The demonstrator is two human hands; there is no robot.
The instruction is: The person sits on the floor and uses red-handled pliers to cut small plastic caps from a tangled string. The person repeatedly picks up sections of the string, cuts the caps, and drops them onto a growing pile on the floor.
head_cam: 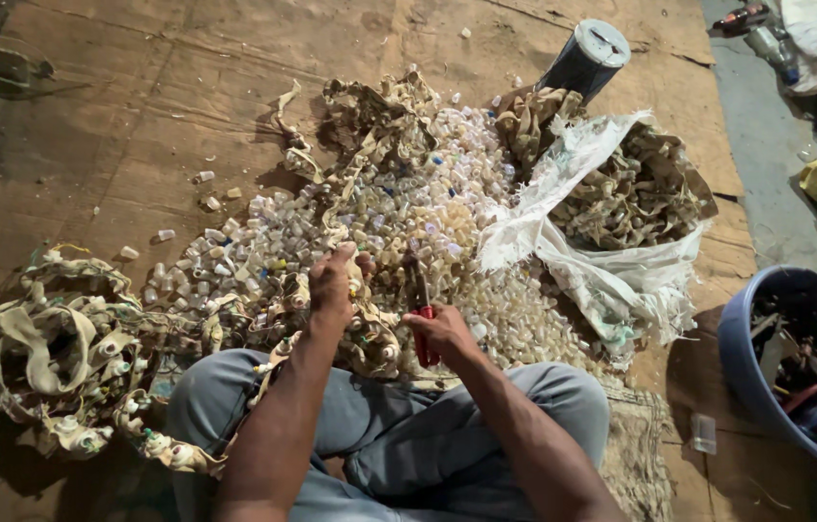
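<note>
Your left hand (333,282) pinches the strip (370,333) over your lap; your right hand (442,333) grips the red cutters (423,324) just right of it, blades pointing away from you.

cardboard floor (186,87): pile of small bottles (408,222), white sack (611,280), blue tub (746,377).

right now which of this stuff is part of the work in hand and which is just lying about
In use:
left hand holding cloth strip
right hand with red-handled cutters
pile of small plastic pieces

Lying about:
white sack
dark can
blue tub
bottles
</note>
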